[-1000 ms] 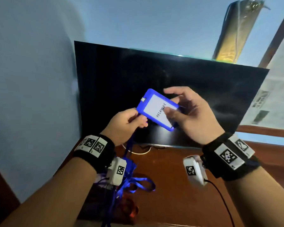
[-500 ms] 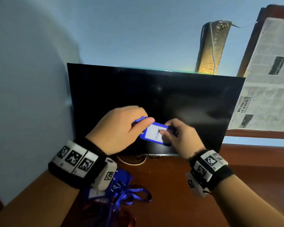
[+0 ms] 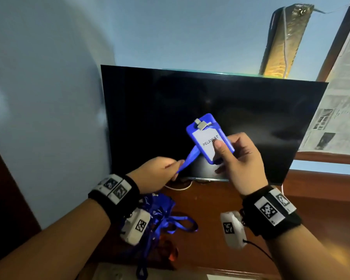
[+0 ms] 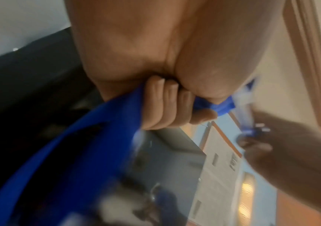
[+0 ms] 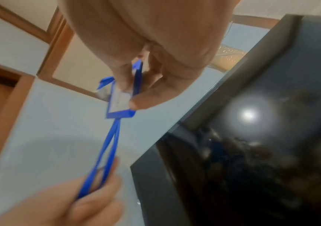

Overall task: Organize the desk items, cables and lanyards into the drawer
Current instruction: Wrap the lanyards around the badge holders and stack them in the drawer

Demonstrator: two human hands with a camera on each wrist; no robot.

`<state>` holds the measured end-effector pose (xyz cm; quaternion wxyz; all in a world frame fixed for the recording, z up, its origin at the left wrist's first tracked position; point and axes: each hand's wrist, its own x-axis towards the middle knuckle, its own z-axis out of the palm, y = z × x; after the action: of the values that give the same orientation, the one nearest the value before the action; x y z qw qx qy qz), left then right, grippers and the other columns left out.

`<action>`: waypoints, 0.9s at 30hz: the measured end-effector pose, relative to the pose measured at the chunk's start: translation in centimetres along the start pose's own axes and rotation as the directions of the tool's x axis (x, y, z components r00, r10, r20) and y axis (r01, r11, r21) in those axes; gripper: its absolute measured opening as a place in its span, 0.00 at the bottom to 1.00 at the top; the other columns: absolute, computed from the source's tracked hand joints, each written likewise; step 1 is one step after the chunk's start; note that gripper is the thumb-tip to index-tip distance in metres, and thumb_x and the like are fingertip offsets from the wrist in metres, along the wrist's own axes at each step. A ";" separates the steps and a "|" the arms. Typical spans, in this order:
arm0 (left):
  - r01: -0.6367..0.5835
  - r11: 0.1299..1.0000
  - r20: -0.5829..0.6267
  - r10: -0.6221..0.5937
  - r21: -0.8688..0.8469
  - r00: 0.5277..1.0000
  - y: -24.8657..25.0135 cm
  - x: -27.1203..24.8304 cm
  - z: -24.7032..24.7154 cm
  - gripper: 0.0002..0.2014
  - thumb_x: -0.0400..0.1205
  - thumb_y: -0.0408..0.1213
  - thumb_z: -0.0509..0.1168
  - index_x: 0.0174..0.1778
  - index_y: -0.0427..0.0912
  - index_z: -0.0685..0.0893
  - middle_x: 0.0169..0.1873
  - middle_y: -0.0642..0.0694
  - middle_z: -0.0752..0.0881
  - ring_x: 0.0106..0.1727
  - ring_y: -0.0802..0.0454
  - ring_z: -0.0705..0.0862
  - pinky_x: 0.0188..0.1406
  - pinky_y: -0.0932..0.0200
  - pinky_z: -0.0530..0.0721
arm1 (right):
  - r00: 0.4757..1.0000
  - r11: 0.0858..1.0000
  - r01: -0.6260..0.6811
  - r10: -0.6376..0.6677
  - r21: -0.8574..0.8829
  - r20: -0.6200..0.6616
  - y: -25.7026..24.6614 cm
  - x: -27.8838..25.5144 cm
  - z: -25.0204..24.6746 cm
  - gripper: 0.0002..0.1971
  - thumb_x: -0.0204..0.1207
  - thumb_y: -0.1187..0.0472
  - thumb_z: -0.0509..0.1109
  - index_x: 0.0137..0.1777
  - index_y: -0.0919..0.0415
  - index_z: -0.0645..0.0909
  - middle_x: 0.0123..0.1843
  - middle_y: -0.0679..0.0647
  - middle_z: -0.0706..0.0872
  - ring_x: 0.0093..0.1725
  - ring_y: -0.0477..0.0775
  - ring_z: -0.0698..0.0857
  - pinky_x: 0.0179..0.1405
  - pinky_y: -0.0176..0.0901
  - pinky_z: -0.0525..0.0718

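Observation:
My right hand holds a blue badge holder upright in front of the dark screen, thumb pressed on its white card that reads PELAWAT. A metal clip sits at the badge's top. Its blue lanyard strap runs taut down and left to my left hand, which pinches it. In the right wrist view the badge holder sits between thumb and fingers and the strap stretches to the left hand. The left wrist view shows curled fingers round the blue strap.
A black monitor stands on the brown wooden desk against a pale blue wall. A heap of more blue lanyards lies on the desk under my left wrist. A white cable curls at the monitor's base. Newspaper covers a window at right.
The hands have drawn apart: my right hand raised the badge upright, while my left hand slid down and left along the strap, pulling it taut.

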<state>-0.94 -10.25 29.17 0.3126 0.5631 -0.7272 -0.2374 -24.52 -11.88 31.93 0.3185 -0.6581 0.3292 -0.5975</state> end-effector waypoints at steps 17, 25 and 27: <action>0.041 0.999 0.054 -0.041 0.017 0.998 -2.9 -4.9 1.7 0.21 0.91 0.52 0.61 0.33 0.49 0.82 0.28 0.43 0.81 0.29 0.55 0.76 0.35 0.49 0.78 | 0.969 0.965 -0.235 0.223 0.121 0.103 3.9 -4.1 3.3 0.10 0.82 0.60 0.75 0.45 0.64 0.78 0.35 0.66 0.87 0.28 0.61 0.83 0.26 0.52 0.84; -0.027 0.952 -0.090 0.057 0.305 0.994 -3.0 -5.7 1.3 0.18 0.87 0.55 0.66 0.39 0.47 0.81 0.37 0.51 0.79 0.38 0.57 0.80 0.45 0.51 0.82 | 0.758 0.911 -0.040 0.296 -0.411 0.581 7.5 -8.0 4.1 0.07 0.80 0.48 0.76 0.46 0.45 0.81 0.40 0.51 0.89 0.35 0.49 0.88 0.35 0.50 0.88; 0.073 0.976 -0.013 -0.072 0.205 0.997 -3.8 -5.7 0.9 0.19 0.85 0.57 0.69 0.39 0.45 0.84 0.36 0.47 0.85 0.36 0.56 0.83 0.47 0.48 0.84 | 0.671 0.954 -0.169 0.294 -0.246 0.680 6.1 -8.2 4.0 0.06 0.80 0.51 0.77 0.49 0.52 0.86 0.43 0.54 0.91 0.38 0.53 0.90 0.34 0.43 0.88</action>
<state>1.94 -5.66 24.79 0.2459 0.6192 -0.7258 -0.1710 -21.41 -8.65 21.91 0.4393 -0.8132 0.3095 -0.2234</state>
